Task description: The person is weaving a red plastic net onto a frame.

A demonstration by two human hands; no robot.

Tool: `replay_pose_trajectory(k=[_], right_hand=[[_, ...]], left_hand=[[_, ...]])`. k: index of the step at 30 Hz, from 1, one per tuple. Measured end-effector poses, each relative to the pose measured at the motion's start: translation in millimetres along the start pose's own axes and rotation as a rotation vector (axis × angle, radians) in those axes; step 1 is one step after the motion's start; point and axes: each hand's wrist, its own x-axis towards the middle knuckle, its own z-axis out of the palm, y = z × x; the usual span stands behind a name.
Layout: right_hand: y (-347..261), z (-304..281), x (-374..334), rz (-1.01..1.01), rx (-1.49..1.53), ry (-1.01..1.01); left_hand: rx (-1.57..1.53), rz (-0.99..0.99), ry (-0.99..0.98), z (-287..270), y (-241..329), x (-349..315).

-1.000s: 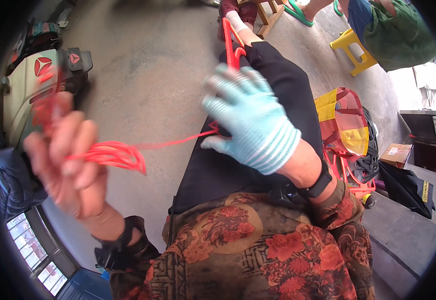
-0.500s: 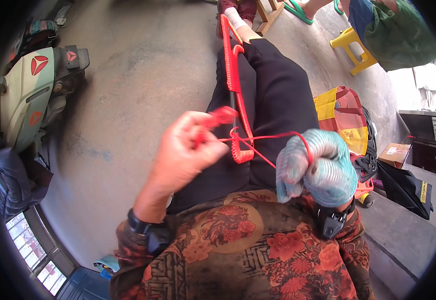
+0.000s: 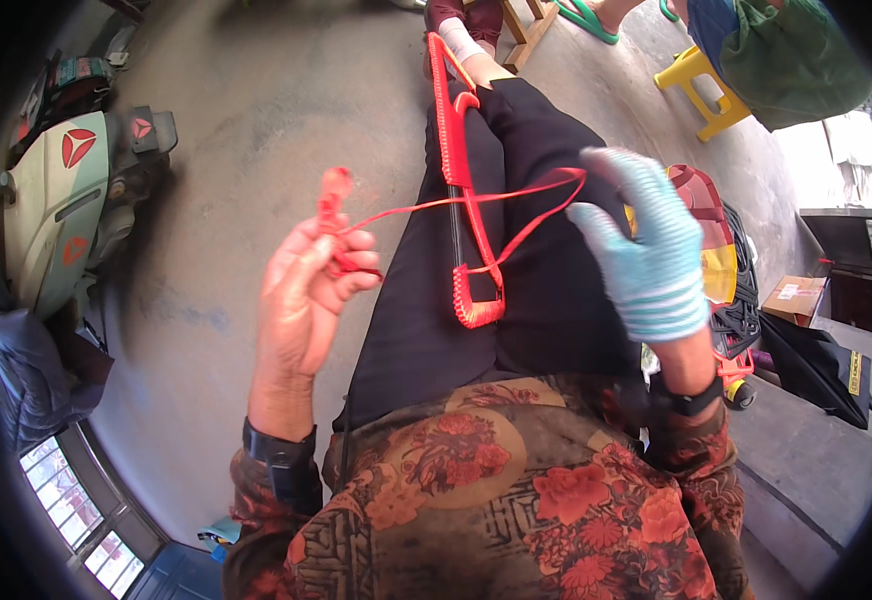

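Observation:
A long, narrow frame [image 3: 451, 135] lies lengthwise over my black-trousered legs. Red cord in close, ridged turns covers much of it, while a black stretch [image 3: 457, 235] shows bare along its left side. My left hand [image 3: 301, 275], ungloved, is closed on a small bundle of red cord [image 3: 333, 200], left of the frame. From there the cord [image 3: 416, 207] runs across the frame to a loop on the right and back to the frame's near end. My right hand [image 3: 651, 245], in a blue-and-white striped glove, is open beside that loop, its thumb and fingers apart.
At left stands a pale scooter [image 3: 61, 205]. A yellow stool [image 3: 701, 90] and another person's leg with a green sandal [image 3: 588, 22] are at upper right. On the right are a red-and-yellow bag [image 3: 721, 265], a cardboard box [image 3: 794, 300] and a black pouch [image 3: 816, 370].
My left hand has moved left and slightly up with the bundle, stretching the cord. My right hand has risen and opened from a closed grip, leaving the cord loop beside its fingers.

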Motion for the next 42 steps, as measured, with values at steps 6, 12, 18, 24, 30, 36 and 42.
replay_pose_trajectory(k=[6,12,18,24,30,36,42], right_hand=[[2,63,-23,0.098,0.22,-0.601],[-7,62,-13,0.48,0.466,-0.487],[-6,8,-13,0.506,1.374,-0.103],[-18,-38,-43,0.057,1.904,-0.903],[-9,-11,-38,0.811,1.231,-0.551],[-21,49,-52,0.291,0.434,-0.771],[-24,64,-57,0.325,0.414,-0.669]], left_hand=[[0.714,-0.05,-0.235,1,-9,7],[0.734,0.065,-0.331,22,-15,11],[0.097,-0.251,-0.59,12,18,-1],[-0.623,-0.281,-0.667,33,-24,-14],[-0.923,-0.234,-0.578,-18,-12,-31],[-0.406,-0.35,-0.288,-62,-4,-73],[-0.036,-0.447,-0.459,-65,6,-92]])
